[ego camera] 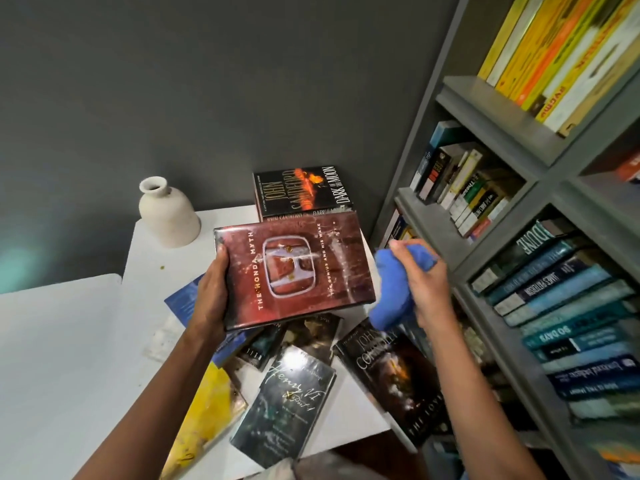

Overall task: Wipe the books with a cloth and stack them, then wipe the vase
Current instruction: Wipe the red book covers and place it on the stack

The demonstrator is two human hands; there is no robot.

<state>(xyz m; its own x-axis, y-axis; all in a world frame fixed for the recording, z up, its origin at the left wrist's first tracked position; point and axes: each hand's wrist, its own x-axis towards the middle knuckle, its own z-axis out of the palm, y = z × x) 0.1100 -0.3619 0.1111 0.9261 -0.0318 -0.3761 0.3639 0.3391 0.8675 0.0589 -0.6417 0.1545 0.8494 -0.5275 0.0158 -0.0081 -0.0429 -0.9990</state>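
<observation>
At the far left of the white bench (pixel 69 341), a pale vase (pixel 168 213) is seen standing upright near the grey wall, well apart from the hands. Nearer to the person, a yellow book (pixel 207 410) is laid flat at the front of the bench, and a blue book (pixel 181 299) is partly covered behind it.

A red book (pixel 298 268) is held above the bench with its cover turned up. It is grasped at its left edge by the left hand (pixel 211 292), with the thumb on the cover and the fingers under it. Pale streaks and some small yellow spots are seen on this cover. Behind it, 1 black book (pixel 301 190) is laid flat at the back of the bench, against the wall. Below the red book, several dark books are scattered, among them a grey book (pixel 287 403) tilted near the front edge.

A crumpled blue cloth (pixel 394 289) is clenched in the right hand (pixel 429 289), just beside the right edge of the red book; if they touch cannot be told. Under this hand, another dark book (pixel 394 375) hangs over the right edge of the bench. At the far right, a grey bookshelf (pixel 485 109) filled with books is seen.
</observation>
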